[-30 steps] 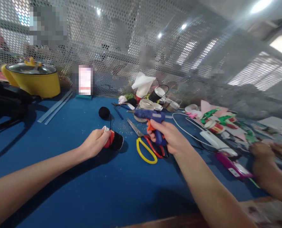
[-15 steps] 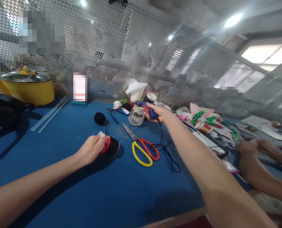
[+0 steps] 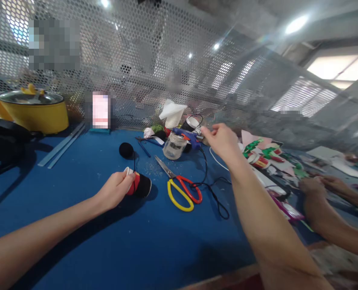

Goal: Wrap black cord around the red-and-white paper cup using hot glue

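My left hand [image 3: 116,188] is closed around the white-rimmed end of a small paper cup [image 3: 143,187] lying on its side, wrapped in red and black. A black cord runs from the cup to a black ball [image 3: 126,150] on the table. A blue glue gun [image 3: 190,138] with an orange trigger rests across the mouth of a clear jar [image 3: 174,148]. Just right of the glue gun is my right hand [image 3: 222,143], raised, its fingers loosely bent with nothing visible in them. Scissors [image 3: 179,187] with one yellow and one red handle lie between my arms.
Blue pliers [image 3: 143,147] lie behind the scissors. At the left stand a yellow pot [image 3: 34,114] and two glue sticks [image 3: 62,146]; a lit phone [image 3: 101,110] leans on the mesh. Craft pieces [image 3: 261,155] crowd the right, near another person's hands [image 3: 314,189].
My right hand has let go of the glue gun and moved right, leaving it on the jar. My left hand and the cup have stayed in place.
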